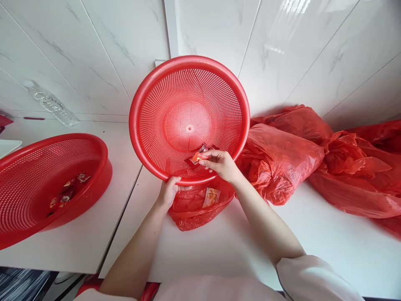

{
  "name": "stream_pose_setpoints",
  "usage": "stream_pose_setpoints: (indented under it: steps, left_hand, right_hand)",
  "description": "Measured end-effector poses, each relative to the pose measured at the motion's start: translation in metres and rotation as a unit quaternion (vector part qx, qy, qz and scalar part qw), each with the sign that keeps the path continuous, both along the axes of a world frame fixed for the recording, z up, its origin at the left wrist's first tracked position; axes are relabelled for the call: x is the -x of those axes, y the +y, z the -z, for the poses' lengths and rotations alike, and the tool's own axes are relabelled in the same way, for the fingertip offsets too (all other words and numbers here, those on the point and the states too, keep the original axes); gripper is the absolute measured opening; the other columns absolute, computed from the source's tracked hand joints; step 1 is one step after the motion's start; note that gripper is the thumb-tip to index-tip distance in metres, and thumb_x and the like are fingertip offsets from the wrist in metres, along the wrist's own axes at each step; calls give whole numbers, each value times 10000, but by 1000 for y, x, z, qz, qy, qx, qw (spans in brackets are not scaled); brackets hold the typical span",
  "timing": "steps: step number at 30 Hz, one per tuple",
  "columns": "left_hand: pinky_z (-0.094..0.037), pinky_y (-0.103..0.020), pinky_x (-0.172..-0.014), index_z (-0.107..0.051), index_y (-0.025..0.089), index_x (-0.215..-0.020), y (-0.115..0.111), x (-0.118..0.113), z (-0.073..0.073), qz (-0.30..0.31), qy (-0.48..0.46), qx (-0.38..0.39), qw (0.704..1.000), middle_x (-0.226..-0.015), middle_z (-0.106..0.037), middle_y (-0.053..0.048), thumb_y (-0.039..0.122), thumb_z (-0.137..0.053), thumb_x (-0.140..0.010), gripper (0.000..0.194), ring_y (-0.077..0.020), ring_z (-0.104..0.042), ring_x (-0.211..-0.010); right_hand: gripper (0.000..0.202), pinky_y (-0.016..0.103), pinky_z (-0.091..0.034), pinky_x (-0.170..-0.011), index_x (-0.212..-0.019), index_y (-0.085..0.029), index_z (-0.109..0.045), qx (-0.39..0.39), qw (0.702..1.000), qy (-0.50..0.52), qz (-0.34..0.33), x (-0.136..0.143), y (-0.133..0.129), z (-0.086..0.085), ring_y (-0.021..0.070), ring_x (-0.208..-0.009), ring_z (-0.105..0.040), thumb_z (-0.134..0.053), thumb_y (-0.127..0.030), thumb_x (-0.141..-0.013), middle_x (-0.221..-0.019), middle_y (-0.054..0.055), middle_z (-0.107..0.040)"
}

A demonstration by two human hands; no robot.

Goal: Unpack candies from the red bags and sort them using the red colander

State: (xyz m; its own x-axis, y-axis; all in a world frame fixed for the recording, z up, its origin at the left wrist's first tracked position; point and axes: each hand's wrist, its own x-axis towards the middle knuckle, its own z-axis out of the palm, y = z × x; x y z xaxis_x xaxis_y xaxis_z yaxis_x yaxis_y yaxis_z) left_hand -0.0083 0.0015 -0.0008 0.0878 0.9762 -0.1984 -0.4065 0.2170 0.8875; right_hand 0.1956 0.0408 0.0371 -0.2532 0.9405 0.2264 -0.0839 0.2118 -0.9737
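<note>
My left hand (171, 192) grips the near rim of a red plastic colander (189, 90), which is tilted so that its inside faces me. Inside the lower part of the colander, my right hand (221, 164) pinches a small red-orange wrapped candy (198, 157) between thumb and fingers. A darker wrapped candy (203, 147) lies just behind it, partly covered. Below the colander's rim, a red plastic bag (188, 213) rests on the table, and an orange-and-pink printed packet (211, 197) shows in it.
To the left stands a second red colander (94, 144) with several wrapped candies (67, 194) in it. Full red plastic bags (288, 154) lie on the right. A clear plastic bottle (54, 106) is near the tiled wall (213, 33). A seam divides the white tabletop (219, 246).
</note>
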Motion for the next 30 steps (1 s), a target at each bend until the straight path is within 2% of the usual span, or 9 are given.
stream_pose_setpoints:
  steps: [3,9,15,18,21,23,26,28,30]
  left_hand:
    - [-596,-371,-703,-603,119,-1087,0,0,1,-4,4,2,1000,-1065,-657,-94,210,-622,-717,382,-271,-641,-975]
    - [-599,-369,-693,-582,132,-1135,-1,0,-1,0,7,-2,1000,-1094,-650,-93,201,-615,-722,420,-269,-638,-978]
    - [-598,-374,-690,-566,140,-1154,0,0,0,1,9,-2,1000,-1105,-650,-94,201,-609,-727,433,-269,-643,-973]
    - [-595,-381,-690,-590,107,-1074,1,1,1,-2,15,4,1000,-1048,-665,-109,211,-611,-721,368,-279,-647,-962]
    - [-590,-383,-693,-605,94,-998,1,1,2,-4,15,12,1000,-999,-677,-113,221,-615,-711,314,-282,-654,-945]
    - [-586,-384,-689,-611,93,-973,1,0,2,-6,13,18,1000,-977,-685,-112,222,-614,-702,300,-283,-662,-928]
    - [-581,-380,-685,-620,105,-997,1,0,2,-8,6,17,1000,-978,-692,-107,226,-601,-704,317,-283,-668,-918]
    - [-579,-377,-694,-618,117,-1052,0,-1,1,-1,-5,9,1000,-1004,-691,-106,231,-585,-718,354,-285,-665,-935]
    - [-580,-383,-708,-610,112,-1095,0,-1,1,7,-4,7,1000,-1021,-688,-115,233,-577,-730,386,-290,-660,-955]
  right_hand:
    - [287,319,-545,-845,-979,-181,-715,-40,999,0,8,1,0,-1,161,-879,-676,-750,-314,-727,-977,50,-718]
    - [252,346,-525,-862,-984,-189,-726,-86,994,-70,3,0,-4,-5,187,-894,-676,-690,-351,-793,-975,55,-725]
    - [240,274,-490,-713,-948,-173,-703,-183,957,-224,-1,0,-15,-17,146,-751,-628,-575,-365,-885,-860,46,-700]
    - [202,256,-452,-684,-911,-160,-673,-244,922,-301,-15,1,-21,-24,132,-729,-573,-529,-301,-910,-828,49,-652]
    - [180,230,-385,-592,-833,-153,-635,-270,881,-385,-42,0,-25,-29,118,-675,-509,-502,-250,-904,-795,43,-598]
    - [168,226,-350,-570,-791,-154,-619,-273,867,-410,-79,-2,-26,-31,109,-656,-491,-509,-231,-891,-788,36,-594]
    - [170,229,-327,-558,-775,-163,-649,-234,852,-434,-174,-4,-27,-30,97,-613,-500,-546,-254,-875,-745,22,-624]
    - [220,235,-322,-542,-776,-172,-683,-184,847,-450,-217,-4,-27,-29,97,-575,-510,-610,-368,-845,-693,14,-639]
    - [319,244,-342,-550,-789,-177,-702,-159,858,-445,-202,-2,-27,-27,105,-564,-524,-629,-486,-816,-660,13,-641]
